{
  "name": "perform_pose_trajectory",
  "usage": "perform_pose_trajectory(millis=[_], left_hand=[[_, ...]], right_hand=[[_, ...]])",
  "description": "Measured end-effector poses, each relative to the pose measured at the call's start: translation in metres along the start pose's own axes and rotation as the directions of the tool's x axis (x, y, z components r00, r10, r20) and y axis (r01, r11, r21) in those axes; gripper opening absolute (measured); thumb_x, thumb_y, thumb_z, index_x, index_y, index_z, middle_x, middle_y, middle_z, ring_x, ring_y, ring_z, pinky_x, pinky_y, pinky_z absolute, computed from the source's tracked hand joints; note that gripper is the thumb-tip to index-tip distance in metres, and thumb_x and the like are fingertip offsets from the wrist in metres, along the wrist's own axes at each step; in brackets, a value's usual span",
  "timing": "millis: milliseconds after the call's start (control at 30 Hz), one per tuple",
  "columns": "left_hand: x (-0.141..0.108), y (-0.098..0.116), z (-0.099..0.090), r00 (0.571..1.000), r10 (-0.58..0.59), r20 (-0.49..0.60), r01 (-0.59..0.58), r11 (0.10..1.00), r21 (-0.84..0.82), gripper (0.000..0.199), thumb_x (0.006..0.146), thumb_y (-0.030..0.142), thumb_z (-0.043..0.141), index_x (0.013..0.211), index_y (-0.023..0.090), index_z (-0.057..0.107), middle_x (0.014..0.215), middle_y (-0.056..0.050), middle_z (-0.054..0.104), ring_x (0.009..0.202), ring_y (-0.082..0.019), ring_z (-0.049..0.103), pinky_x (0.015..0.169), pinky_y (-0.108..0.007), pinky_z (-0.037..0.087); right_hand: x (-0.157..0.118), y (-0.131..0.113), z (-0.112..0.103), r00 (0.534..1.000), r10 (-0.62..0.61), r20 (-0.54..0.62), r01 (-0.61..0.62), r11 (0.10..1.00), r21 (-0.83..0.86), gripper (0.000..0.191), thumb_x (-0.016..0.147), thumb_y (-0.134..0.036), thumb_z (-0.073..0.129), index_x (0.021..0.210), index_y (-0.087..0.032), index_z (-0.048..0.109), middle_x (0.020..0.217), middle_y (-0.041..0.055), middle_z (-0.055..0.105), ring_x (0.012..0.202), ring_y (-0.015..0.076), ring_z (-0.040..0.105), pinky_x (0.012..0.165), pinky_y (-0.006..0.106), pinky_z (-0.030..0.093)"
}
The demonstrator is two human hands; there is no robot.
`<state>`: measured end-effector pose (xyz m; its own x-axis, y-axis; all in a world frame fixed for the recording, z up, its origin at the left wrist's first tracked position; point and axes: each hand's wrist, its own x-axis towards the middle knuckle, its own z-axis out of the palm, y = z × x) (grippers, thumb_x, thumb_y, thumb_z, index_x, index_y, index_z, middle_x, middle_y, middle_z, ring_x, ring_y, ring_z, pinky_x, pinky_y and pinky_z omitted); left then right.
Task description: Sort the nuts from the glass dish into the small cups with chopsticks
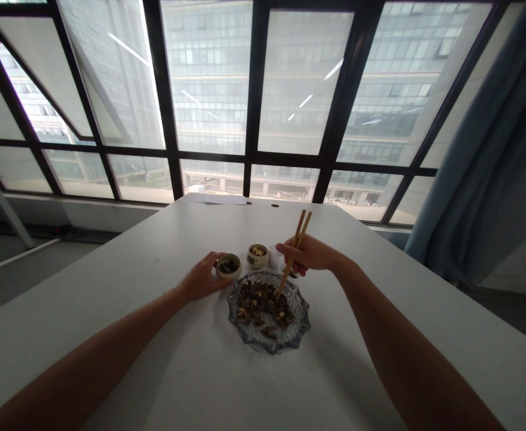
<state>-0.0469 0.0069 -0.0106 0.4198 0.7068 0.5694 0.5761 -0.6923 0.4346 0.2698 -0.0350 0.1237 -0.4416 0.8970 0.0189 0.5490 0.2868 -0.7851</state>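
A clear glass dish (269,346) with a scalloped rim holds many small dark brown pieces and a few pale ones. My right hand (310,252) grips a pair of wooden chopsticks (297,242), whose tips reach down among the pieces in the dish. My left hand (204,278) is curled around the side of a small cream cup (229,275) with dark contents, standing at the dish's upper left edge. Just behind the dish is a second small cup (258,261), with dark lettering and pale pieces inside. Partly hidden by my right hand is a white object (277,258).
All this stands on a long white table (191,353). Papers (215,199) and a small dark round object (274,206) lie at its far end, before the windows. A blue curtain (464,179) hangs on the right.
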Motion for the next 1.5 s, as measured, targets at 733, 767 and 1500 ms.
perform_pose_trajectory(millis=[733, 767, 1500], left_hand=[[0.000, -0.005, 0.003, 1.000, 0.011, -0.025, -0.012, 1.000, -0.013, 0.064, 0.076, 0.045, 0.078, 0.132, 0.021, 0.058, 0.123, -0.011, 0.066, 0.109, -0.027, 0.066, 0.093, -0.040, 0.056], [0.000, -0.005, 0.003, 1.000, 0.011, -0.025, -0.011, 1.000, -0.012, 0.063, 0.076, 0.045, 0.078, 0.132, 0.021, 0.058, 0.123, -0.011, 0.066, 0.108, -0.027, 0.066, 0.093, -0.040, 0.056], [0.000, -0.002, 0.000, 1.000, 0.004, -0.018, -0.004, 1.000, -0.010, 0.062, 0.076, 0.043, 0.078, 0.130, 0.022, 0.058, 0.122, -0.011, 0.066, 0.107, -0.026, 0.067, 0.090, -0.039, 0.057]], right_hand=[[-0.001, 0.005, -0.005, 1.000, 0.001, -0.021, -0.001, 1.000, -0.030, 0.061, 0.083, -0.075, 0.060, 0.062, -0.018, 0.059, 0.045, 0.0023, 0.063, 0.037, 0.0123, 0.058, 0.039, 0.022, 0.046], [-0.001, 0.004, -0.005, 1.000, 0.001, -0.005, -0.001, 1.000, -0.030, 0.061, 0.083, -0.074, 0.060, 0.061, -0.018, 0.059, 0.046, 0.0026, 0.063, 0.037, 0.0123, 0.059, 0.039, 0.022, 0.046], [0.002, 0.005, -0.009, 0.986, -0.044, -0.159, 0.075, 0.979, 0.191, 0.063, 0.074, -0.078, 0.066, 0.061, -0.016, 0.061, 0.042, 0.0024, 0.061, 0.031, 0.0107, 0.053, 0.033, 0.020, 0.041]])
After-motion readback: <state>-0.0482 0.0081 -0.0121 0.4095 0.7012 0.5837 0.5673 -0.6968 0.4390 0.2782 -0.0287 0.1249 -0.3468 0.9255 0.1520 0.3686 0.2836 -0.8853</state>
